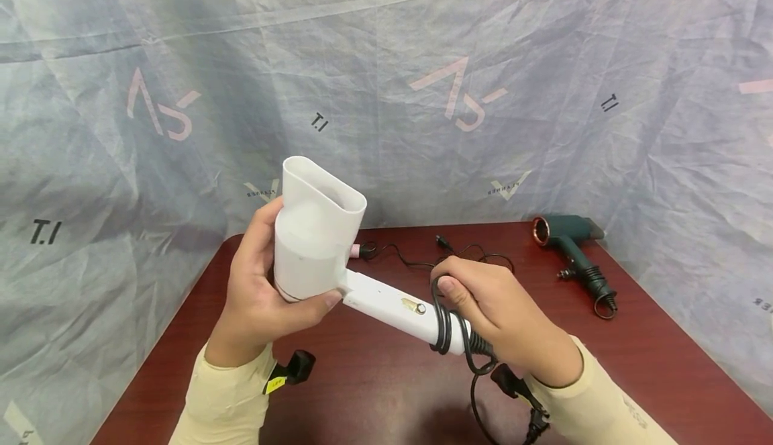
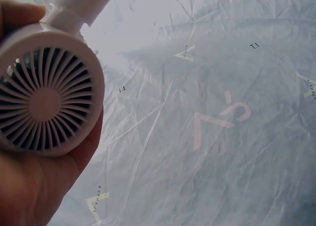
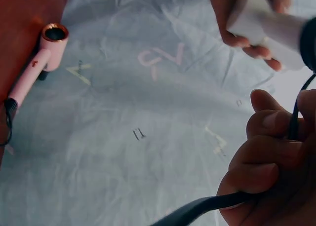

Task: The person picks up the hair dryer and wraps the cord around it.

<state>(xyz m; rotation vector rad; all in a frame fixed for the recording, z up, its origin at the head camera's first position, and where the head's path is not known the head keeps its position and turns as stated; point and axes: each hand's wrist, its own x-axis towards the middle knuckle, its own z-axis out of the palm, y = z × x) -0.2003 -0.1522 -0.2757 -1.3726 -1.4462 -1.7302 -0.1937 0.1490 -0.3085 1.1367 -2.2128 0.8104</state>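
Dark green, copper-rimmed hair dryer at right of frame on red-brown table, pink hair dryer mostly hidden behind white plastic hair dryer with flattened nozzle, held aloft at centre, left hand with fingers curled round it, right hand with fingers curled on its black cord.

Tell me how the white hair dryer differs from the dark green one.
The white hair dryer is held up in the left hand, while the dark green dryer lies on the table. The white dryer ends in a broad, flattened nozzle; the green dryer has a round, copper-rimmed opening. Both have a barrel with a handle set at an angle to it.
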